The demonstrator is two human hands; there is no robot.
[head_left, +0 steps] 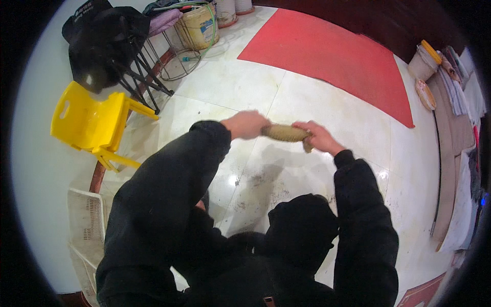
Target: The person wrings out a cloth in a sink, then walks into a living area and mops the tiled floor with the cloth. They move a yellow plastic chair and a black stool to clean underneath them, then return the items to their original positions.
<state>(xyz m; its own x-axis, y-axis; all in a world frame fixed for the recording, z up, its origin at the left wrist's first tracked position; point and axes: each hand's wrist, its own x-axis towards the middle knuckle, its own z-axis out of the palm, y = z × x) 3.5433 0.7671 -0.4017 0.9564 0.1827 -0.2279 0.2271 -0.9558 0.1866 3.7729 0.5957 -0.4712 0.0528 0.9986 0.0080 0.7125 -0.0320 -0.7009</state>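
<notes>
Out in front of me, above the floor, a long olive-brown piece with a ribbed or textured surface (286, 133) is stretched between my two hands. Its exact kind is not clear. My left hand (246, 125) is closed round its left end. At the other end, my right hand (319, 137) grips it, the fingers bent over the top edge. A short brown end of it hangs below the right fingers. Both arms are in black sleeves and reach forward from the lower edge.
A yellow plastic chair (92, 120) stands at the left by folded black stands. Behind it are a wire stool (171, 56) and a bucket (199, 28). A red mat (327, 56) lies ahead. White crates (86, 220) are at lower left; a sofa (450, 117) lines the right.
</notes>
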